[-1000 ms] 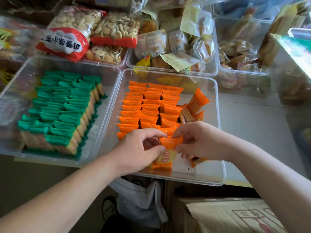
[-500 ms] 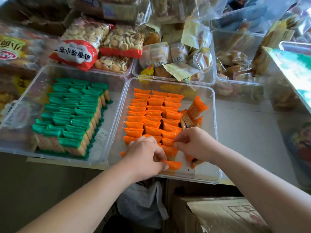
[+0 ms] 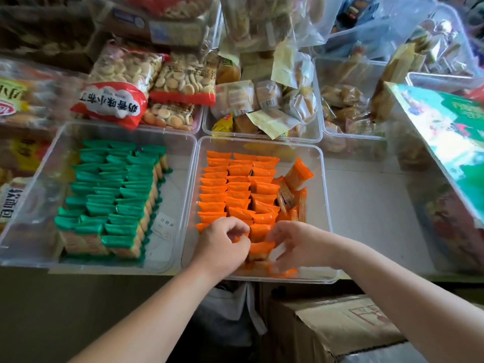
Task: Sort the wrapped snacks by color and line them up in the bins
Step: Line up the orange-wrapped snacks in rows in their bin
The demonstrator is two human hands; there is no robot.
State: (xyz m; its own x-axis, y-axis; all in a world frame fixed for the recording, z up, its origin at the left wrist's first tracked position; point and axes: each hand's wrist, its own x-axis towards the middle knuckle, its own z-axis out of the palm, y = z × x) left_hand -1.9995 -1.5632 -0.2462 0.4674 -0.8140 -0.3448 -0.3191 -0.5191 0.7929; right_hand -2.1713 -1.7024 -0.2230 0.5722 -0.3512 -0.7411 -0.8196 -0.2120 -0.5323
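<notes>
Orange snack packets (image 3: pixel 238 189) stand in three rows in the right clear bin (image 3: pixel 324 179); green snack packets (image 3: pixel 112 189) fill the left clear bin (image 3: pixel 183 153). I see the left hand (image 3: pixel 222 244) curled, pinching a middle-row packet (image 3: pixel 237 238); the right hand (image 3: pixel 296 244) is against the front packet (image 3: pixel 260 248) but blurred, so I can't tell its grip.

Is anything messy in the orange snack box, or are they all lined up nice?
Mostly neat, but not all. On the right side of the orange bin, a few loose orange packets lean different ways beside the neat rows. One tilted packet sticks up above the rest. The green rows look tidy.
</notes>
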